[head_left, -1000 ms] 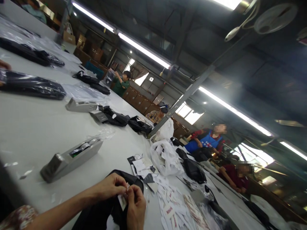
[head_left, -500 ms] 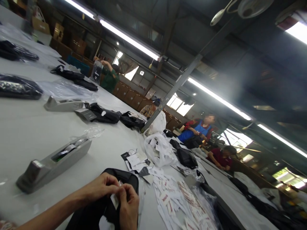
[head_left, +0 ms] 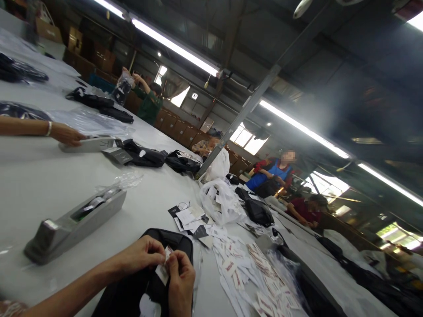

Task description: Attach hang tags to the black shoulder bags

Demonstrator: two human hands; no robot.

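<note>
My left hand (head_left: pixel 142 254) and my right hand (head_left: pixel 180 281) meet at the bottom of the view, both pinched on a small white paper tag (head_left: pixel 164 268). Under them lies a black bag (head_left: pixel 155 273) on the white table (head_left: pixel 39 176). A grey tape dispenser (head_left: pixel 74 222) stands just left of my hands. To the right of the bag, many white tags with red print (head_left: pixel 244 273) are spread over the table.
Another person's hand (head_left: pixel 66 133) rests on a second tape dispenser (head_left: pixel 89 144) at the far left. Black bags (head_left: pixel 145 156), clear plastic wrap (head_left: pixel 89 121) and a white plastic bag (head_left: pixel 220 204) lie further along. Several people work on the far side, by stacked cartons.
A co-worker's arm has reached in from the left onto the far tape dispenser. My hands keep pinching the tag, which now stands a little higher between the fingers. The view shifted slightly.
</note>
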